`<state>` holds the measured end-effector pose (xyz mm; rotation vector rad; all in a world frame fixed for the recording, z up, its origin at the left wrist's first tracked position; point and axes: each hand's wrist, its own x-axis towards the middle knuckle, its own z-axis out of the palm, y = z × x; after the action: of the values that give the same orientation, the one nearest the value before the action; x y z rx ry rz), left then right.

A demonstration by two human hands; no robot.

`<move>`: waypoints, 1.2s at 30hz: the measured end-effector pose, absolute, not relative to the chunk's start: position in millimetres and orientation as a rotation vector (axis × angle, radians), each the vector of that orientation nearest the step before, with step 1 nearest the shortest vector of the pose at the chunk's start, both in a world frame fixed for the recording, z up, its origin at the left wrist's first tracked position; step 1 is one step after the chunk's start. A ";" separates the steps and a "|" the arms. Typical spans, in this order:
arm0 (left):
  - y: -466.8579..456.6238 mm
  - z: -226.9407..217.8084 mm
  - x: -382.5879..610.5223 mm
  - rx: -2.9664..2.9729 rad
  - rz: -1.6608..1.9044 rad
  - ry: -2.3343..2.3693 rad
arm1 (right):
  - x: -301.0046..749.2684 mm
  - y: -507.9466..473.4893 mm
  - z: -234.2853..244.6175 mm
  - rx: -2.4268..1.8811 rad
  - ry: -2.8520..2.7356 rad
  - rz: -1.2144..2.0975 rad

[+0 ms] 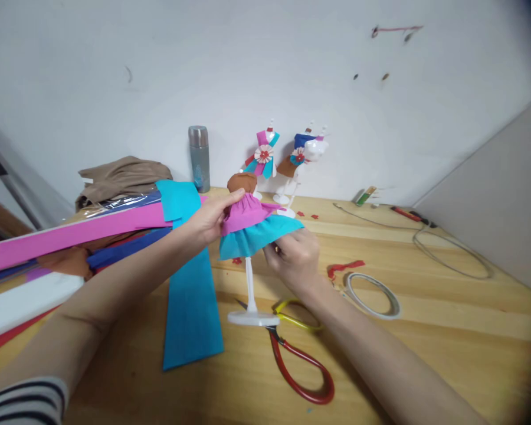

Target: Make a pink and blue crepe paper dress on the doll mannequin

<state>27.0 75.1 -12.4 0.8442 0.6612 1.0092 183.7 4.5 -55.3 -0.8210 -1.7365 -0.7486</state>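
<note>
A small dress form [249, 283] on a white stand wears a brown top [242, 183], a gathered pink layer [248, 213] and a blue crepe-paper skirt [243, 241]. Its waist is gripped by my left hand [210, 219], thumb pressed on the pink gathers. At the skirt's right side, my right hand [295, 254] has closed fingers on the blue layer's edge; the fingertips are partly hidden. The round base [253, 319] stands over scissors with red [303, 372] and yellow [298, 313] handles. A long blue paper strip [192, 319] lies to the left.
Three decorated dress forms [264, 154] stand by the wall, near a flask [199, 159]. Coloured paper [115, 231] and brown cloth [128, 177] are piled left. A tape roll [374, 295], a red scrap [345, 267], a cable [451, 260] and a red-handled tool [406, 213] lie right.
</note>
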 end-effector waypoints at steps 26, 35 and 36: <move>67.3 -10.3 21.8 1.469 1.524 0.767 | 145.7 4.3 -64.3 -0.782 -0.868 1.345; 60.4 -7.1 10.1 2.590 1.702 0.806 | 156.3 9.0 -56.5 -0.709 -0.893 1.241; 62.5 -9.6 10.2 2.662 1.687 0.800 | 157.0 9.2 -56.4 -0.714 -0.884 1.243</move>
<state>10.2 62.5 -9.6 2.6618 0.7998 1.6875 157.0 9.2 -56.4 -0.7142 -0.8836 1.2432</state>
